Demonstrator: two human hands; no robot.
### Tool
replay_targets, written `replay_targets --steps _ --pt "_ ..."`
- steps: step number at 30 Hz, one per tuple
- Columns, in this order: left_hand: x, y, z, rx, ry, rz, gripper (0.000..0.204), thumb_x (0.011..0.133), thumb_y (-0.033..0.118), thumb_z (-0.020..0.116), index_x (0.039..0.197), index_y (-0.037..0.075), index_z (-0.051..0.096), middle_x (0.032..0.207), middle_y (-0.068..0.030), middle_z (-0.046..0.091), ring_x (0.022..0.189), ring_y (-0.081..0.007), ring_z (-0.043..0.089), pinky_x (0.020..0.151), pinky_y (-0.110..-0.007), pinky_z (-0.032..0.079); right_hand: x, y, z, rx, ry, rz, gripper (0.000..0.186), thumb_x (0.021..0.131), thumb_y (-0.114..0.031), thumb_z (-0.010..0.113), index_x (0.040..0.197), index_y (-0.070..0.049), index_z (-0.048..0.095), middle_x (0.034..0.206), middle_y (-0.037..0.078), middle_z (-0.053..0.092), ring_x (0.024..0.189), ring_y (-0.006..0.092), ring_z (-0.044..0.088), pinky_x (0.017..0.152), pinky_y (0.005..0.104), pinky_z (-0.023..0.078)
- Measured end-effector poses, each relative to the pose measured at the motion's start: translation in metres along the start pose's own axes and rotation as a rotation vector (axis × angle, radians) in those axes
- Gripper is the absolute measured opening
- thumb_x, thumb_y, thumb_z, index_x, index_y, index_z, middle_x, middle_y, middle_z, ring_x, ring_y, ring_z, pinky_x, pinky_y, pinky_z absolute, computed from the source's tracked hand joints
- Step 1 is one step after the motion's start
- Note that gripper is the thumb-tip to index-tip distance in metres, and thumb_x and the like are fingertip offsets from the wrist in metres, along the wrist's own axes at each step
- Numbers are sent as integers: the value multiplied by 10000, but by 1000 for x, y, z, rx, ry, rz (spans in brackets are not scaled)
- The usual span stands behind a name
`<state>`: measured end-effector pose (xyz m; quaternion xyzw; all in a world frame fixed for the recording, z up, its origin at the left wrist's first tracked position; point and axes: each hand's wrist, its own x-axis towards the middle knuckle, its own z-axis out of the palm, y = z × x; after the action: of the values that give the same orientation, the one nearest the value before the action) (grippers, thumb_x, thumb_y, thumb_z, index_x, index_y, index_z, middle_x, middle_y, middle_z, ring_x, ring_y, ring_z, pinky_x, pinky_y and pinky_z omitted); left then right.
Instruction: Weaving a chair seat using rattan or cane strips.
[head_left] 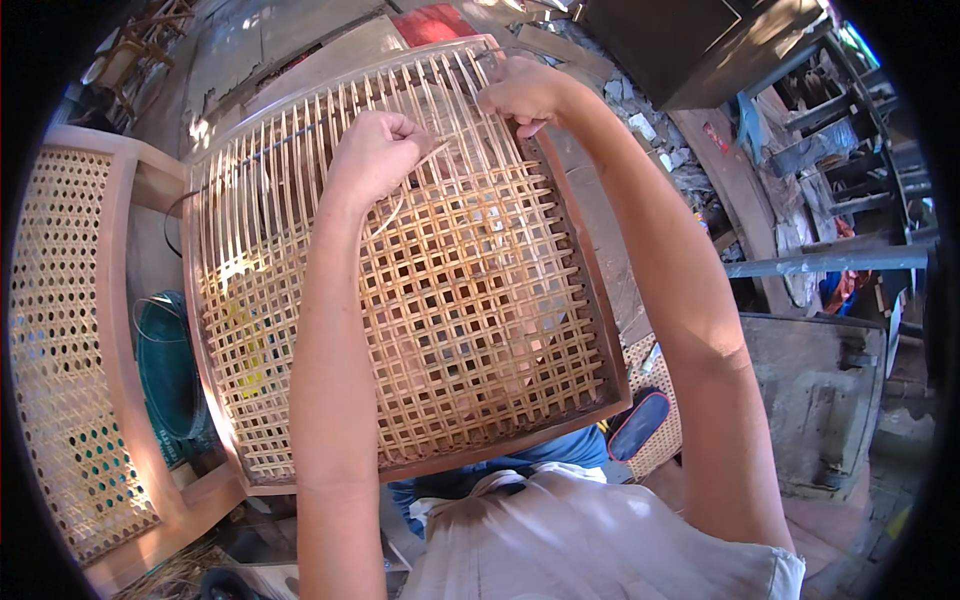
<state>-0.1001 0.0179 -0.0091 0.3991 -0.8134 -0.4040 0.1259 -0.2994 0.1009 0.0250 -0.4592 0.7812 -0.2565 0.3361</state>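
A wooden-framed seat panel (470,300) lies in front of me, woven in a square cane grid over its lower part, with parallel strands across its upper part. My left hand (375,150) is closed over the upper middle of the panel, pinching a pale cane strip (393,212) that loops down over the weave. My right hand (520,95) is at the panel's upper right edge, fingers curled around the end of the strands; what exactly they grip is too small to make out.
A second caned frame (130,380) stands at left, beside a teal bucket (165,360). Rubble (645,140), boards and a dark cabinet (670,45) lie at upper right. A metal bar (820,262) crosses the right side; below it is a grey board (800,400).
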Motion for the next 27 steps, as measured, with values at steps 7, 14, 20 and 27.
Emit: replay_targets --steps 7,14,20,27 --pt "-10 28 19 174 76 51 220 876 255 674 903 50 751 714 -95 695 608 -156 615 650 -320 490 6 11 -5 74 -32 -36 291 753 -215 703 841 53 631 722 57 569 558 142 549 502 314 555" --pt "-7 18 9 138 177 72 217 784 294 681 741 96 760 705 -93 709 667 -195 673 726 -356 522 4 -14 -12 -247 -3 99 245 755 -185 691 824 38 615 678 40 571 514 146 575 461 331 566" --pt "-3 14 5 114 6 -36 254 780 301 670 670 75 709 648 -93 679 642 -202 661 675 -353 512 17 -37 -6 -375 -173 264 177 805 -165 604 725 -7 590 602 29 576 480 152 551 482 332 575" --pt "-5 8 6 56 65 14 252 774 299 682 731 56 732 687 -129 693 672 -239 681 691 -373 526 12 -56 10 -721 -135 314 169 810 -141 547 743 -10 631 649 90 644 527 196 622 580 390 584"
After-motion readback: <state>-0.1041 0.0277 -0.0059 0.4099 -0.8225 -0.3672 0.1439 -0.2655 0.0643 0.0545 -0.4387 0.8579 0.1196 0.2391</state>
